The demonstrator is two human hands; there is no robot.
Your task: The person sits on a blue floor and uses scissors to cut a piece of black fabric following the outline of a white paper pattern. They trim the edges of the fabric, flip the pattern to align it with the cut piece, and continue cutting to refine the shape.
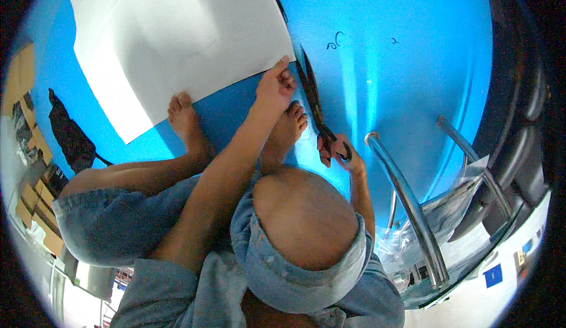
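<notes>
Fingers (286,74) of the left hand (274,86) are curled, pinching down the near corner of a white sheet (171,39) lying on the blue surface (401,62). Right hand (337,152) fingers are closed through the handles of dark scissors (312,95), blades slightly parted, tips just beside the sheet's corner and the left fingertips. Bare feet (187,121) rest near the sheet's edge.

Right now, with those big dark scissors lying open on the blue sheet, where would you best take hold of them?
By the looped handles at the near end, probably, where the right hand already has its fingers. The scissors point away from the person, blades toward the white sheet, so coming from the near side keeps the hand clear of the edges.
</notes>
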